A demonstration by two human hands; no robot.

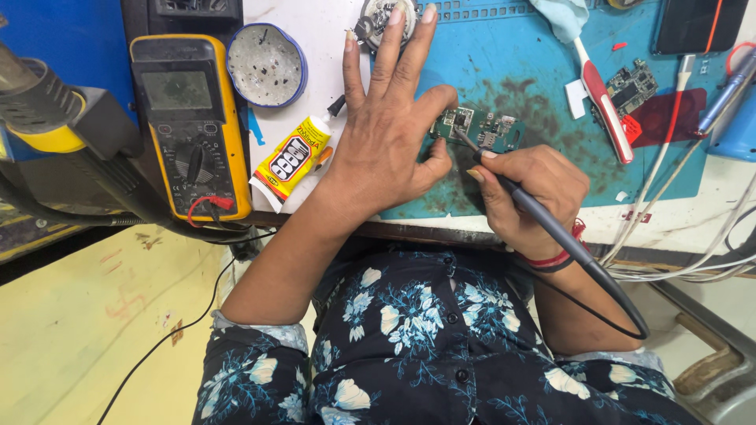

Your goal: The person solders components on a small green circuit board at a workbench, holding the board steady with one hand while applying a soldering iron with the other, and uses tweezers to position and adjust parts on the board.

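Observation:
A small green circuit board (487, 130) lies on a stained blue work mat (512, 63). My left hand (390, 130) rests flat beside it, fingers spread, with thumb and forefinger pinching the board's left end. My right hand (528, 189) grips a grey soldering iron (543, 220) like a pen. Its metal tip touches the board near the left end. The iron's black cable runs back past my right wrist.
A yellow multimeter (189, 118) sits at the left, a glue tube (293, 161) beside it and a round tin (266, 64) above. On the mat's right lie a red-and-white tool (605, 106), a second circuit board (631, 88), a red patch and white cables (669, 228).

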